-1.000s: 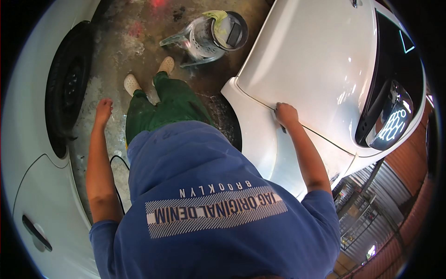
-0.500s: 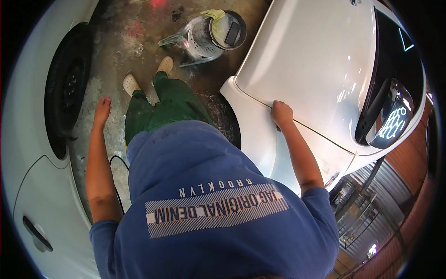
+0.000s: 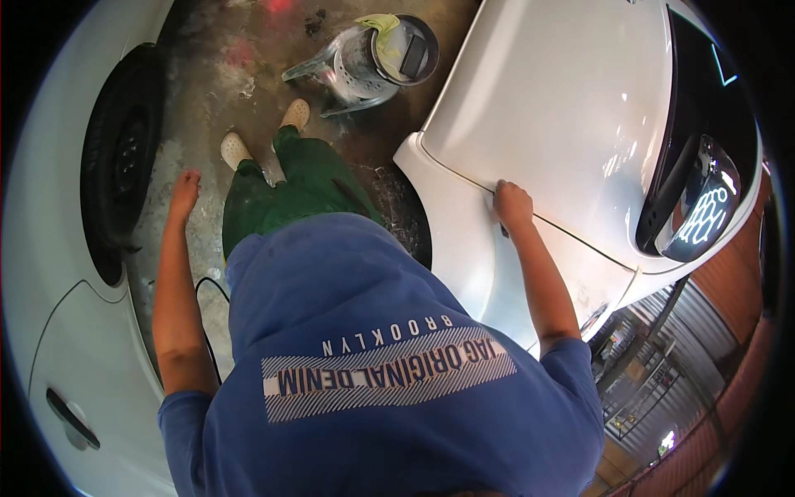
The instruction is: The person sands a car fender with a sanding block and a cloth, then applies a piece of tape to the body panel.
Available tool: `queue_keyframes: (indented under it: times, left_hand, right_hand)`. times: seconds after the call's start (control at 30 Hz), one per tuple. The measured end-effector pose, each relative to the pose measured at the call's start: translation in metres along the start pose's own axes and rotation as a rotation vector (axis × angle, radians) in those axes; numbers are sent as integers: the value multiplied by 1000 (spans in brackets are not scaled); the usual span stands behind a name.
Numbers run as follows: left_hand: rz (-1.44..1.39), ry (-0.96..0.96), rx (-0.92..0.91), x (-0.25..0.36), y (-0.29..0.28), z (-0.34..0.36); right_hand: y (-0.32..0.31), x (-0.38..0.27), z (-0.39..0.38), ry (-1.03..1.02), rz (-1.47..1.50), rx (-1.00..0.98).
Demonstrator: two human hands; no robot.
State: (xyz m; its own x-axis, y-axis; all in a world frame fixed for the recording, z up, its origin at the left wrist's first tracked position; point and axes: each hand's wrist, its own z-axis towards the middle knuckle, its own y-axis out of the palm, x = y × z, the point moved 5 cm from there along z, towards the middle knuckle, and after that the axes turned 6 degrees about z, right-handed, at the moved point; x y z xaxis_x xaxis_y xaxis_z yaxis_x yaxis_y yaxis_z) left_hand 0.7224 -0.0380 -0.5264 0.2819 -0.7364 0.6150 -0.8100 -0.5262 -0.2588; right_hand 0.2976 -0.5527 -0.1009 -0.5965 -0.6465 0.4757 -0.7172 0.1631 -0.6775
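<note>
My right hand (image 3: 513,205) is closed over the dark seam between the hood (image 3: 563,108) and the front fender (image 3: 464,215) of a white car on my right. A small dark bit of something shows under the hand at its lower edge; the fingers hide the rest, so its kind cannot be made out. At my left side my left hand (image 3: 187,195) hangs in the air with fingers loosely curled, touching nothing. No object shows in it.
A second pale car stands close on my left, its dark wheel (image 3: 124,161) and door handle (image 3: 73,419) facing me. Ahead, a stool (image 3: 360,70) bears a round container with a yellow-green cloth (image 3: 383,31). A side mirror (image 3: 700,203) juts out at right. A black cable (image 3: 211,286) runs beside my left arm.
My right hand has slid a little to the right along the seam, toward the windshield. The left hand has barely moved.
</note>
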Motion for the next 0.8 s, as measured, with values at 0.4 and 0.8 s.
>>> queue_keyframes:
  times: [0.4, 0.8]
  left_hand:
    - [-8, 42, -25, 23, -3, 0]
    - [67, 105, -19, 58, 7, -6]
  right_hand:
    - [13, -9, 5, -8, -8, -8]
    - [17, -11, 13, -56, 14, -10]
